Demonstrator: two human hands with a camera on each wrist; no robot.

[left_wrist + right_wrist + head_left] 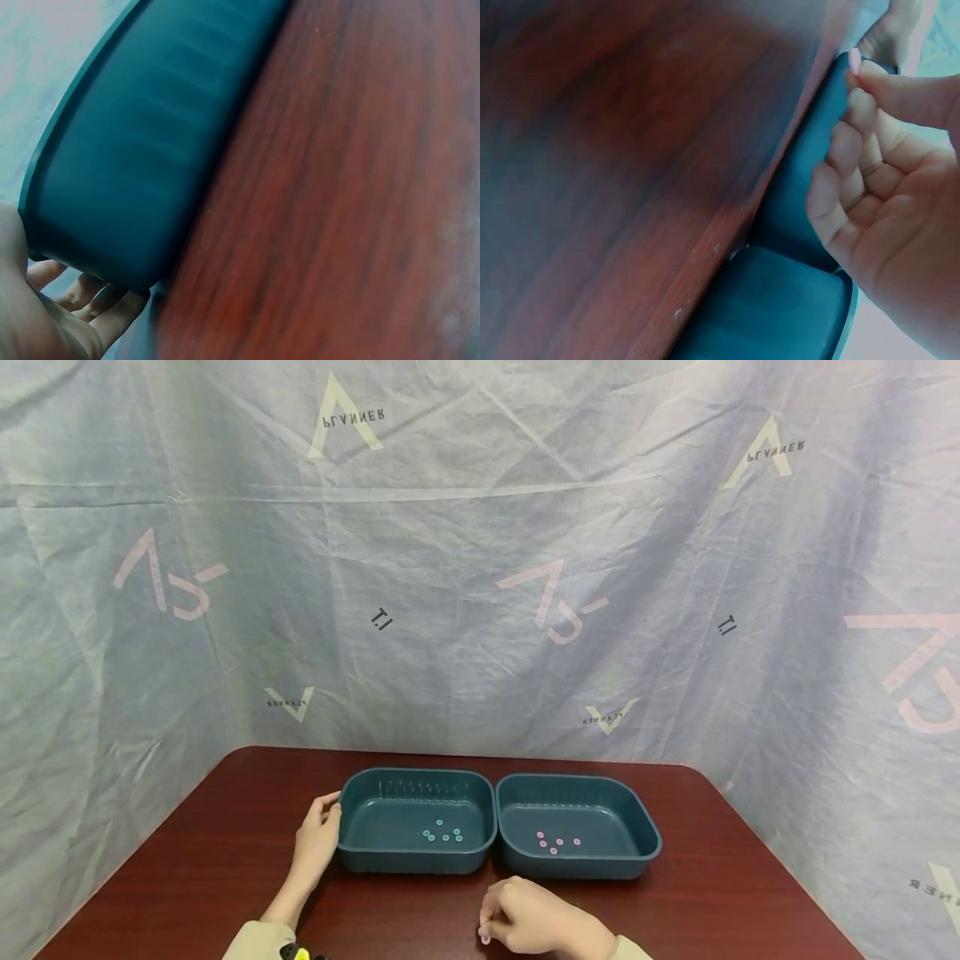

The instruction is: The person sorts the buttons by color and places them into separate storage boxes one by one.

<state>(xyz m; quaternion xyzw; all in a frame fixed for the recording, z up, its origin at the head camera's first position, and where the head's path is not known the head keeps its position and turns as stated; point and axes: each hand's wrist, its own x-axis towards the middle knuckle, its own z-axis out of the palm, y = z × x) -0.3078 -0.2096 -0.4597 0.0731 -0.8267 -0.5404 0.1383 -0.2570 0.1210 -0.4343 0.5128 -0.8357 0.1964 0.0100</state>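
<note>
My right hand (528,917) is above the table in front of the two bins. Its thumb and index finger pinch a small pink ring-shaped bead (855,60). At the left end of the left blue bin (416,862), my left hand (318,839) rests with its fingers against the outer wall, as the left wrist view also shows. Several small light-blue ring-shaped beads (446,837) lie on that bin's floor. In the right blue bin (573,867) are several pink beads (559,842).
Both bins stand side by side, close together, on a dark red wood-grain table (420,914). A pale grey printed cloth (450,527) hangs behind the table and along its sides.
</note>
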